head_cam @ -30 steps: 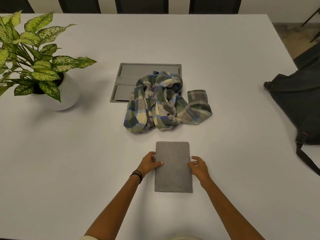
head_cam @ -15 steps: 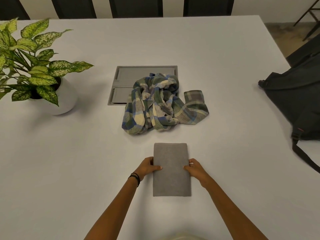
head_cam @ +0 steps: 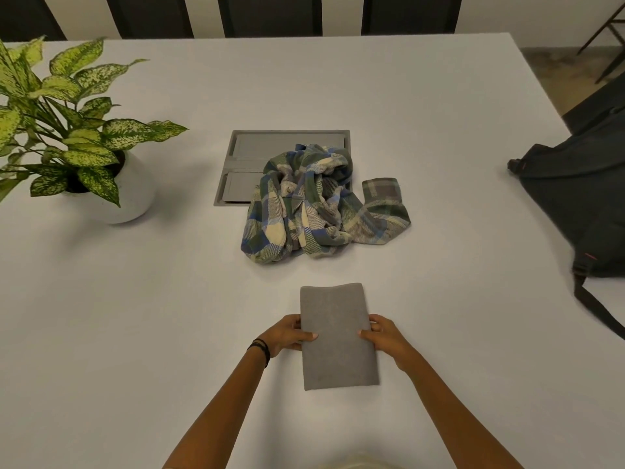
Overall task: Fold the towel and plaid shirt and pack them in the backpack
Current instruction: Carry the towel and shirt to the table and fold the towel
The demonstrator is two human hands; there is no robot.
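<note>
At towel (head_cam: pixel 338 346) edges, left hand (head_cam: pixel 286 337), right hand (head_cam: pixel 385 339), apparently pinching

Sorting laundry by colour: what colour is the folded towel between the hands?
The towel is plain grey, best seen in the head view.

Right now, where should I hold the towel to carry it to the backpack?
Take the towel by its two long edges, about mid-length, one hand from each side, thumbs on top. It is a narrow flat rectangle lying lengthwise away from you, so side grips likely keep the folds together. The left hand and right hand pinch it there; the backpack lies to the right.
</note>
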